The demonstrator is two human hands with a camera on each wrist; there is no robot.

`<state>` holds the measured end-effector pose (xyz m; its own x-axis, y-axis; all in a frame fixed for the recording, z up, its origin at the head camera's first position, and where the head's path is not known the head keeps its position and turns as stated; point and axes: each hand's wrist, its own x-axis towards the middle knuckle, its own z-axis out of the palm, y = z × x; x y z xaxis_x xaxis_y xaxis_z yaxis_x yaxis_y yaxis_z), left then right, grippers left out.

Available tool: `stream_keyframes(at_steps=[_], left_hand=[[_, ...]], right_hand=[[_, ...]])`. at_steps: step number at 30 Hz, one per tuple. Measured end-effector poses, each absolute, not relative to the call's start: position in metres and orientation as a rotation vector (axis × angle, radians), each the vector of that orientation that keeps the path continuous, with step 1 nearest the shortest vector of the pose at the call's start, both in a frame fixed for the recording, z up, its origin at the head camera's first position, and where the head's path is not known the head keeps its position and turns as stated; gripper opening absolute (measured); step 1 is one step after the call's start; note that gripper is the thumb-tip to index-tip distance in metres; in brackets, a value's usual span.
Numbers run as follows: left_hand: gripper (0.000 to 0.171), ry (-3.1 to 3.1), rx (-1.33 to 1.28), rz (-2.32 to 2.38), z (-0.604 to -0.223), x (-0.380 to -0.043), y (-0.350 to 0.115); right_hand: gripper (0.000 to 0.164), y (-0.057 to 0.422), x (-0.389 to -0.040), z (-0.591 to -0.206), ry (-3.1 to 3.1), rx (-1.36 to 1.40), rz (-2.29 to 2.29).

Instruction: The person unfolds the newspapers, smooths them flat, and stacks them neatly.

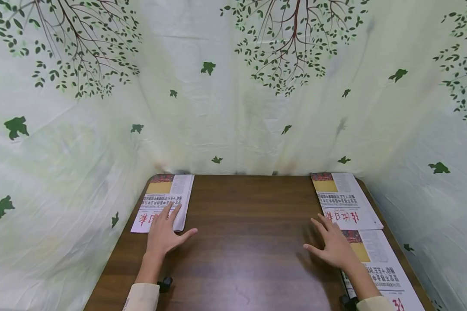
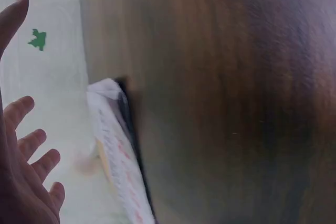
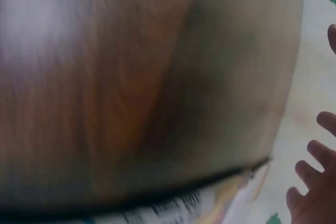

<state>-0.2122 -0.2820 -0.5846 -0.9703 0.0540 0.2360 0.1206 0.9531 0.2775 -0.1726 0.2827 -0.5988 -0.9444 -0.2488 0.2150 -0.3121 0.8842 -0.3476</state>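
My left hand (image 1: pixel 162 235), fingers spread and thumb stretched out to the right, overlaps the near part of a folded newspaper (image 1: pixel 179 203) at the table's far left. In the left wrist view, nothing is between the fingers of this hand (image 2: pixel 26 182). Over on the other side, my right hand (image 1: pixel 334 246) has its fingers parted and holds nothing. Its fingertips overlap the near left corner of a second newspaper (image 1: pixel 344 201). The wrist crosses a third newspaper (image 1: pixel 385 272), which lies nearer along the right edge. Red and black print covers the papers.
A brown wooden table (image 1: pixel 249 224) spreads between the papers. Behind it and at both sides hangs a pale cloth (image 1: pixel 233 108) printed with branches and green leaves. A dark strap device (image 1: pixel 165 284) sits at the left wrist.
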Motion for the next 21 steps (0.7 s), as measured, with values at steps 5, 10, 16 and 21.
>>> stream_keyframes(at_steps=[5,10,16,21], left_hand=[[0.099,-2.882,-0.083,-0.495,-0.598,-0.214,-0.292],[0.07,-2.922,-0.054,-0.522,-0.615,-0.215,-0.3],[0.053,-3.034,-0.068,-0.526,-0.629,-0.216,-0.304],[0.052,-3.071,-0.055,-0.488,-0.63,-0.216,-0.305]], right_hand=[[0.089,0.268,-0.167,-0.609,-2.92,0.454,0.633],[0.085,0.261,-0.159,-0.619,-3.001,0.432,0.681],[0.075,0.259,-0.157,-0.622,-3.042,0.454,0.674],[0.075,0.257,-0.158,-0.624,-3.037,0.469,0.692]])
